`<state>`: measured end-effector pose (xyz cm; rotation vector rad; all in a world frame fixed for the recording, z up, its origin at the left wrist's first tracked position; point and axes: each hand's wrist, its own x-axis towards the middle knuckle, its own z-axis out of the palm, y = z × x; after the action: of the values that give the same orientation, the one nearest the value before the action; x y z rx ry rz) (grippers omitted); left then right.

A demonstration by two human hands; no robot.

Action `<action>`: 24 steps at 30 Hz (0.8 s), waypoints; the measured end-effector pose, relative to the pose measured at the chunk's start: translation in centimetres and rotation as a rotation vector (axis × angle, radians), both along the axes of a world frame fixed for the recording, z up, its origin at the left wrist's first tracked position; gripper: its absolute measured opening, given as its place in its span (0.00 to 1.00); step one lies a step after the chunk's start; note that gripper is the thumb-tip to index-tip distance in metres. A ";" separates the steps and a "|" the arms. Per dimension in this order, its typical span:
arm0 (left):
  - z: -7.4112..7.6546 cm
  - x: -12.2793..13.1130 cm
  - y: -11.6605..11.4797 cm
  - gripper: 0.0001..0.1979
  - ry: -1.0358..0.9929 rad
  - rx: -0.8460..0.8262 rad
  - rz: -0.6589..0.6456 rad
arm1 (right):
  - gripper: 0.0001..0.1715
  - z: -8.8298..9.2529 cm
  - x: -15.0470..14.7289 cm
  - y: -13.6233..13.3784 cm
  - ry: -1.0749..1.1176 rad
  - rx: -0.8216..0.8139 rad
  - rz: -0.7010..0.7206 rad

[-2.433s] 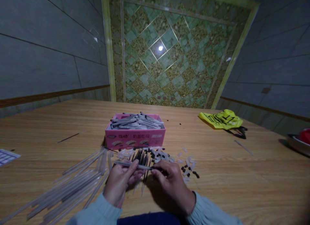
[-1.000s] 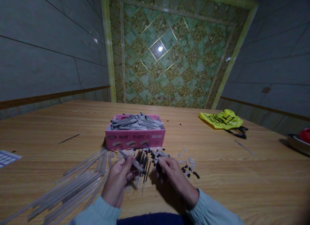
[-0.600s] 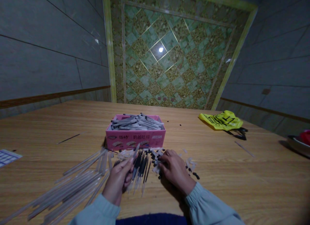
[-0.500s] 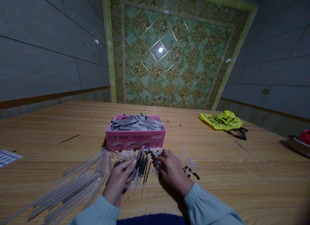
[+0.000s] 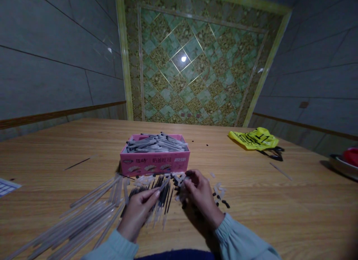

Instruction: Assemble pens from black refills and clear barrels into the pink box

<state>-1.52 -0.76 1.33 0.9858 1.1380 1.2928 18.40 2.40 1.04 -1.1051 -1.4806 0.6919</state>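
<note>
My left hand (image 5: 137, 211) is closed around a thin grey pen tube (image 5: 163, 186) that points up and to the right over a heap of black pen refills (image 5: 163, 191). My right hand (image 5: 199, 194) is curled with fingertips pinched among small clear and black caps (image 5: 218, 193) at the heap's right side; what it pinches is too small to name. A pink cardboard box (image 5: 154, 162) filled with assembled grey pens stands just beyond both hands. A fan of long clear tubes (image 5: 84, 217) lies to the left of my left hand.
On the wooden table (image 5: 279, 200), a yellow plastic bag (image 5: 254, 137) with black scissors beside it lies at the back right. A bowl with something red (image 5: 345, 161) sits at the right edge. A printed paper (image 5: 7, 186) is at the left edge. A thin dark stick (image 5: 77, 163) lies left of the box.
My hands, joined on one pen before, came apart. The left hand swung its tube to point up-right over the refills; the right hand reached forward into the small caps.
</note>
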 end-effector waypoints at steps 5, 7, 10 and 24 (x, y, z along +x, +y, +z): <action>-0.2 0.0 0.1 0.18 0.186 0.053 -0.165 | 0.23 0.1 0.0 0.1 0.603 -0.314 0.121; -0.5 0.0 0.2 0.20 0.246 0.062 -0.215 | 0.23 0.0 -0.1 -0.1 0.651 -0.339 0.148; -0.7 0.0 0.3 0.22 0.300 0.054 -0.253 | 0.22 0.0 -0.3 -0.3 0.644 -0.337 0.191; -0.8 0.0 0.3 0.30 0.206 -0.153 -0.354 | 0.11 -0.2 -0.2 -0.6 0.240 -0.097 0.267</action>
<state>-1.56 -0.48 0.57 1.1646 1.1370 0.8245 18.25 1.78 0.80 -0.8690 -1.4103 1.0544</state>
